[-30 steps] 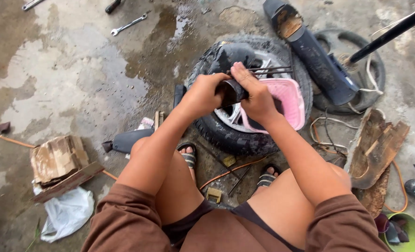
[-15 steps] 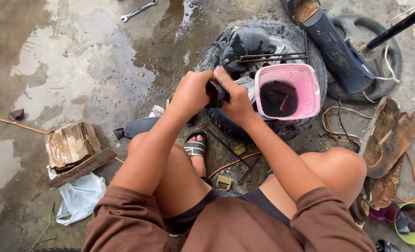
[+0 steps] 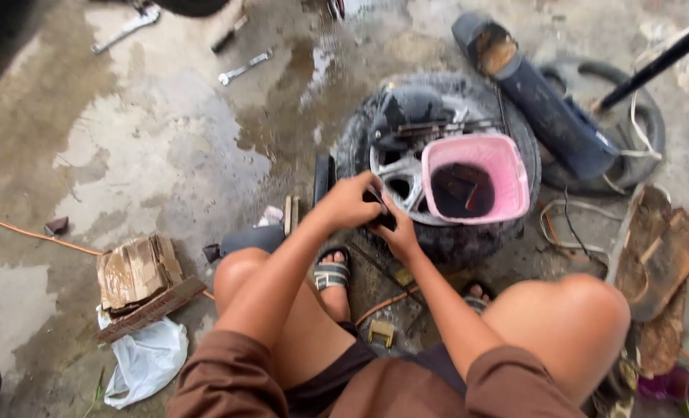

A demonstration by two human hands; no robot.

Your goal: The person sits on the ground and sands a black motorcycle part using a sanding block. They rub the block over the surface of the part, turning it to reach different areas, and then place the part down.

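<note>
My left hand and my right hand meet in front of me, both closed around a small dark part that is mostly hidden by the fingers. Just beyond them a wheel with a black tyre lies flat on the wet concrete. On the wheel sits a pink square tub holding dark liquid and dark pieces. My bare knees and sandalled feet frame the hands.
A dark blue curved panel and another tyre lie at the back right. Wrenches lie on the wet floor at the back. Torn cardboard and a white plastic bag are at the left; wood scraps at the right.
My hands have drawn back from above the wheel toward my knees, still holding the dark part. The pink tub's contents now show fully.
</note>
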